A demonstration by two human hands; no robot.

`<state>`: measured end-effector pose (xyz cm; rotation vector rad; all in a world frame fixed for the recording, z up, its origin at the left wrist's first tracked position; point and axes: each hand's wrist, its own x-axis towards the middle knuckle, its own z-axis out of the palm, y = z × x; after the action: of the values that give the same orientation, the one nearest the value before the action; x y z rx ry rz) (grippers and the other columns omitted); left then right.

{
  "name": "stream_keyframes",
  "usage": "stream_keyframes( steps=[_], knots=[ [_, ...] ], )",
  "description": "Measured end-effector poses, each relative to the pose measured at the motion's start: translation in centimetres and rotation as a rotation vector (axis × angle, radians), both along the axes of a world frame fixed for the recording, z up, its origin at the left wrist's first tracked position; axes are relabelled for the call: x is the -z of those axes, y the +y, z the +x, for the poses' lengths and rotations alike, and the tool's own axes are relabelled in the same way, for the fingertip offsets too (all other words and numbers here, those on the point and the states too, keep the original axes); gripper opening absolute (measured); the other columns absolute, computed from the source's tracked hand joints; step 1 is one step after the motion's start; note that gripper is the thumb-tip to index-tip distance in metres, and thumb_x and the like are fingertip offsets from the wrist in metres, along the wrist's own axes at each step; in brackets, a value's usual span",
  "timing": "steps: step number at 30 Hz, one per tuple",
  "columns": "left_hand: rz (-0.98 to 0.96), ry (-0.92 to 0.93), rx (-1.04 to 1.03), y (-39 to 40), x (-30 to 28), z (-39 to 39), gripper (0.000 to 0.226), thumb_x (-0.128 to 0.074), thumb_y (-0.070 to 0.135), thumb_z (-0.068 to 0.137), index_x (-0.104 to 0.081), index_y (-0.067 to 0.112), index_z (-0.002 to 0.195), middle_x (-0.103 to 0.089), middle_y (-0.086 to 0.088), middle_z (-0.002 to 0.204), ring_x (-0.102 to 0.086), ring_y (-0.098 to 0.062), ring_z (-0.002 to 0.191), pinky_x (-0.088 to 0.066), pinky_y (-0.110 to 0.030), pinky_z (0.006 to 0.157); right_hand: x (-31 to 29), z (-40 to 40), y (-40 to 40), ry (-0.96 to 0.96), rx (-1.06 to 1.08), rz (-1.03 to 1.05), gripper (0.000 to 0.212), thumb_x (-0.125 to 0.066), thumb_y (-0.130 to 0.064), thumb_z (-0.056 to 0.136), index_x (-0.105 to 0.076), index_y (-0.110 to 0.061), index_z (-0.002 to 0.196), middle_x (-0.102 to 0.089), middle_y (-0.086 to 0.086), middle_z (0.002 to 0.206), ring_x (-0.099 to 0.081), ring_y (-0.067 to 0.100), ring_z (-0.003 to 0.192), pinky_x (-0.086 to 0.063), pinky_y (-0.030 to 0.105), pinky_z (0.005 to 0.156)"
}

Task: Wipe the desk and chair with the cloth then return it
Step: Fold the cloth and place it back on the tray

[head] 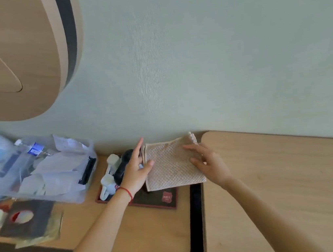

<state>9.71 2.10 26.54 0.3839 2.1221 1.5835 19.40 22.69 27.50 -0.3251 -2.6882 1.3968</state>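
While both hands are on the folded cloth (172,165), it is hard to say which end of the job this is: the beige waffle-weave square sits neatly folded over the dark tray (150,202) beside the wall, which fits either picking it up to begin or setting it back at the finish. My guess is one of those two bookends, since no wiping stroke is under way and the cloth is not spread on the desk (285,184). The light wooden desk surface to the right looks bare and clean, though nothing visible proves it has been wiped (the chair is not in view at all, so its state cannot be judged). The left hand (136,172) grips the cloth's left edge, thumb on top and fingers tucked underneath, with the index finger stretched up toward the wall. The right hand (207,162) rests on the cloth's right part with its fingers loosely spread and flat, pressing or steadying more than pinching. So the cloth lies between the two hands, touching both, just right of the black kettle (122,165) and white cups (109,175) on the tray. Well to the left sits a clear plastic bin (40,168) of papers and a water bottle.
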Motion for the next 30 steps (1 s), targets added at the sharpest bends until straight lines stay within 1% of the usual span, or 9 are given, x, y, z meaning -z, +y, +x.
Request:
stream_keyframes(
  steps=[2,4,7,9,13,18,24,27,30],
  knots=[
    [-0.148,0.093,0.105,-0.3,2.4,-3.4,0.048,-0.047,0.004,0.093,-0.043,0.025,0.136,-0.046,-0.005,0.144,-0.040,-0.023,0.135,-0.032,-0.042,0.113,2.7,-2.3,-0.7,-0.037,-0.001,0.038,0.044,-0.055,-0.001,0.091,-0.054,-0.018,0.132,-0.054,0.011,0.111,-0.047,0.014,0.070,-0.041,0.011,0.069],
    [-0.262,0.125,0.220,-0.3,5.0,-6.5,0.036,-0.044,0.006,0.095,-0.055,0.020,0.126,-0.052,-0.007,0.139,-0.043,-0.028,0.132,-0.036,-0.036,0.106,6.2,-4.4,-1.6,-0.101,0.025,0.066,0.054,-0.054,-0.002,0.091,-0.044,-0.023,0.139,-0.051,0.007,0.115,-0.050,0.015,0.080,-0.046,0.021,0.075],
    [-0.366,-0.015,0.401,-0.4,9.1,-10.3,0.053,-0.060,0.006,0.087,-0.043,0.016,0.136,-0.040,-0.008,0.148,-0.032,-0.024,0.139,-0.029,-0.027,0.108,11.5,-7.0,-2.5,-0.243,0.090,0.074,0.070,-0.054,-0.002,0.084,-0.033,-0.026,0.146,-0.046,0.001,0.126,-0.056,0.020,0.089,-0.053,0.045,0.075],
    [-0.552,0.035,0.531,-0.1,12.3,-12.0,0.075,-0.064,0.004,0.082,-0.026,0.011,0.146,-0.029,-0.008,0.152,-0.028,-0.023,0.141,-0.028,-0.029,0.112,15.1,-8.3,-3.2,-0.342,0.110,0.056,0.079,-0.053,0.001,0.079,-0.027,-0.025,0.148,-0.040,-0.001,0.133,-0.057,0.025,0.094,-0.054,0.047,0.074],
    [-0.804,0.194,0.649,1.3,19.5,-13.9,0.084,-0.061,0.014,0.084,-0.009,0.016,0.150,-0.031,-0.009,0.144,-0.051,-0.026,0.117,-0.049,-0.038,0.093,23.2,-10.2,-4.0,-0.456,0.163,-0.065,0.087,-0.055,0.002,0.081,-0.015,-0.035,0.149,-0.023,-0.002,0.151,-0.048,0.017,0.115,-0.047,0.007,0.070],
    [-0.870,0.193,0.605,3.4,28.5,-14.1,0.075,-0.057,0.012,0.086,-0.015,0.014,0.147,-0.031,-0.010,0.142,-0.056,-0.029,0.104,-0.050,-0.038,0.085,31.2,-11.9,-3.8,-0.492,0.236,0.088,0.085,-0.058,-0.005,0.085,-0.010,-0.031,0.151,-0.011,0.000,0.157,-0.034,0.025,0.135,-0.045,0.031,0.098],
    [-1.128,0.348,0.721,4.9,34.5,-13.5,0.056,-0.055,0.015,0.090,-0.030,0.004,0.139,-0.039,-0.011,0.139,-0.055,-0.027,0.116,-0.046,-0.036,0.099,36.5,-12.9,-3.4,-0.537,0.016,0.423,0.052,-0.047,-0.029,0.098,-0.028,-0.029,0.146,-0.037,0.010,0.150,-0.041,0.030,0.130,-0.034,0.039,0.105],
    [-1.135,0.293,0.605,5.7,35.7,-13.2,0.051,-0.051,0.011,0.091,-0.030,0.005,0.138,-0.047,-0.012,0.137,-0.062,-0.027,0.110,-0.052,-0.038,0.091,37.0,-13.2,-3.9,-0.497,0.037,0.517,0.060,-0.012,-0.058,0.094,-0.032,-0.032,0.144,-0.047,0.014,0.139,-0.050,0.031,0.119,-0.041,0.045,0.103],
    [-1.186,0.355,0.601,6.4,36.4,-12.9,0.058,-0.051,0.013,0.090,-0.023,0.001,0.140,-0.045,-0.012,0.138,-0.064,-0.026,0.105,-0.054,-0.038,0.085,37.5,-13.6,-4.5,-0.583,0.148,0.446,0.058,-0.040,-0.023,0.100,-0.012,-0.023,0.151,-0.029,0.009,0.152,-0.043,0.031,0.123,-0.050,0.041,0.094]
  ],
)
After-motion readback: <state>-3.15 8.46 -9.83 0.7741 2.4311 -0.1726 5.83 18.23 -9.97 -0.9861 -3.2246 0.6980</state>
